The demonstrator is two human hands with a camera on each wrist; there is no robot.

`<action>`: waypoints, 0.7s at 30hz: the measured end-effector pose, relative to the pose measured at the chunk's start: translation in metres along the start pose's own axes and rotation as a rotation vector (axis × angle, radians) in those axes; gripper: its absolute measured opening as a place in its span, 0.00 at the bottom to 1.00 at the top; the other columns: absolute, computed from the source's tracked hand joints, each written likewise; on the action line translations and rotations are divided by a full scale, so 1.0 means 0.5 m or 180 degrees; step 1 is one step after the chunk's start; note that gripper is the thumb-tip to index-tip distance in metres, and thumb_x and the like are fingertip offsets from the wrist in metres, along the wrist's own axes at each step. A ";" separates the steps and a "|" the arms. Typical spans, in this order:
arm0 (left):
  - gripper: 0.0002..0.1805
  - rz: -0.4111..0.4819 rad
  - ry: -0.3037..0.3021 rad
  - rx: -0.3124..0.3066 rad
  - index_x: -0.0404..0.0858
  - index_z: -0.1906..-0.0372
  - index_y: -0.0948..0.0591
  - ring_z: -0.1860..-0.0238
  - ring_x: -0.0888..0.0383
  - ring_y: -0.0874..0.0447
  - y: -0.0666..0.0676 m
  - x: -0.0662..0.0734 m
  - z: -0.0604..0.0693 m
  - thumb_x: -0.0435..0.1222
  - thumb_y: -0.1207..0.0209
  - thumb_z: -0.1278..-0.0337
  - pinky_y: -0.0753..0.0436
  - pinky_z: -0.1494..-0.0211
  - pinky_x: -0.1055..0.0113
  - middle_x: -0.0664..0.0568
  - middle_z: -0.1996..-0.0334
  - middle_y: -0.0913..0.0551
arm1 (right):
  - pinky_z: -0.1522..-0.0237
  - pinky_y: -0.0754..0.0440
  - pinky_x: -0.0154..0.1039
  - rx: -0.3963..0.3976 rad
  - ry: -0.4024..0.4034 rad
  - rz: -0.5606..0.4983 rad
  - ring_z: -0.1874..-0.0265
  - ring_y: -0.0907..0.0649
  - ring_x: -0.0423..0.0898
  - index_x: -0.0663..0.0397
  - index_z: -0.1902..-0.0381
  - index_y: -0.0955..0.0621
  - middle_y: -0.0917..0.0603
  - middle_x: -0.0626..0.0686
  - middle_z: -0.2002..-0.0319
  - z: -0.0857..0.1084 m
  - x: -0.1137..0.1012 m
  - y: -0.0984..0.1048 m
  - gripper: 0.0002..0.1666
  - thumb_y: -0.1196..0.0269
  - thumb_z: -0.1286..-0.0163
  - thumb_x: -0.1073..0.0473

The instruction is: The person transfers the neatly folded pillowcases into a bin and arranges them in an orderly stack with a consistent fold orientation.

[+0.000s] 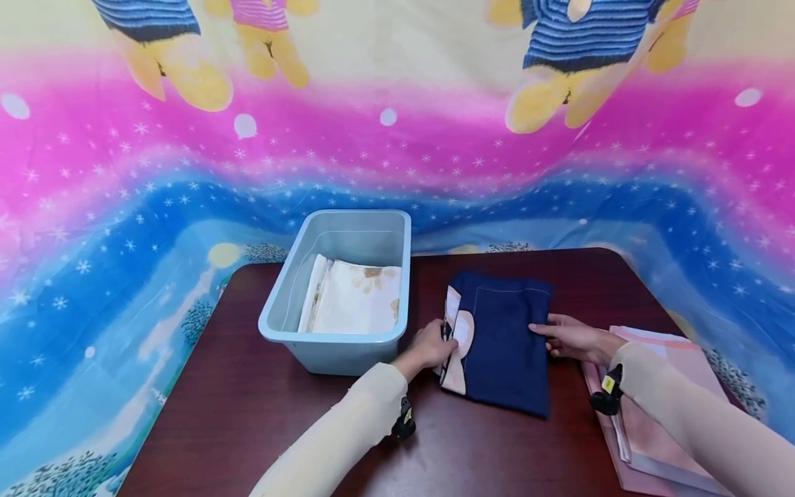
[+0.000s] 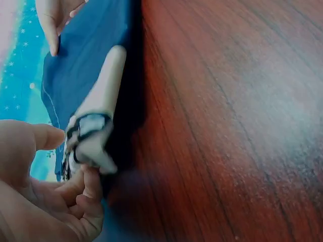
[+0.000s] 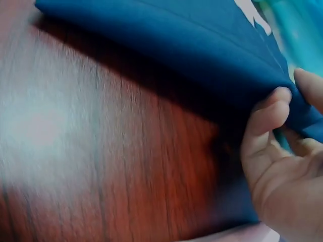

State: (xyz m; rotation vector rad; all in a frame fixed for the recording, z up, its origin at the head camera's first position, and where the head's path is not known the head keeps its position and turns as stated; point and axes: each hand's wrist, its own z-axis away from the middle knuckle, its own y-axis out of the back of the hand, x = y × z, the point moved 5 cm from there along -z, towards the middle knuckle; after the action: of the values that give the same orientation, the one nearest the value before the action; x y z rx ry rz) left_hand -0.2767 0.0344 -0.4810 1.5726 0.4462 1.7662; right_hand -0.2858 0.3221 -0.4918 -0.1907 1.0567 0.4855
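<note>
A folded navy cloth [image 1: 506,345] with a pale printed strip down its left side is over the dark wooden table. My left hand [image 1: 433,344] pinches that patterned left edge; in the left wrist view its layers bunch up at the fingertips [image 2: 91,176]. On the opposite side, my right hand [image 1: 573,337] grips the plain navy edge, with the thumb above it. Seen from the right wrist, this edge of the cloth [image 3: 176,45] casts a shadow on the table. What type of textile it is cannot be told from its folded shape.
Left of the cloth stands a light blue plastic bin [image 1: 348,338] holding folded white fabric [image 1: 360,297] with brownish prints. Folded pink fabric [image 1: 658,414] lies at the table's right edge, under my right forearm. A printed curtain [image 1: 397,159] hangs behind the table [image 1: 261,407].
</note>
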 end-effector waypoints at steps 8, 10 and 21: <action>0.14 0.0191 -0.0105 -0.0113 0.33 0.61 0.18 0.69 0.56 0.19 -0.008 0.006 -0.001 0.42 0.38 0.38 0.21 0.63 0.68 0.48 0.70 0.16 | 0.70 0.28 0.36 -0.0124 -0.0087 0.0201 0.81 0.33 0.39 0.54 0.48 0.25 0.21 0.42 0.73 -0.011 0.021 0.015 0.14 0.45 0.20 0.51; 0.12 0.0477 -0.0112 -0.0187 0.37 0.72 0.22 0.77 0.60 0.26 -0.015 0.008 -0.004 0.41 0.37 0.39 0.26 0.70 0.71 0.53 0.80 0.23 | 0.70 0.27 0.35 -0.0112 -0.0119 0.0238 0.82 0.34 0.39 0.54 0.50 0.23 0.24 0.42 0.77 -0.016 0.028 0.020 0.13 0.44 0.21 0.51; 0.06 0.1225 -0.0092 -0.0356 0.35 0.66 0.22 0.72 0.62 0.25 -0.036 -0.002 -0.013 0.33 0.36 0.41 0.25 0.66 0.73 0.55 0.74 0.23 | 0.66 0.20 0.36 -0.0143 0.0032 0.0366 0.84 0.33 0.38 0.61 0.36 0.28 0.23 0.42 0.77 -0.023 0.044 0.024 0.25 0.44 0.21 0.49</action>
State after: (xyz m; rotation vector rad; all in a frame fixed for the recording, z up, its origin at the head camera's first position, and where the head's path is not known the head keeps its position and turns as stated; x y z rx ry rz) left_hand -0.2780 0.0473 -0.4952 1.6830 0.0265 2.0087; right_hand -0.2918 0.3347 -0.5154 -0.1729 1.0711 0.6130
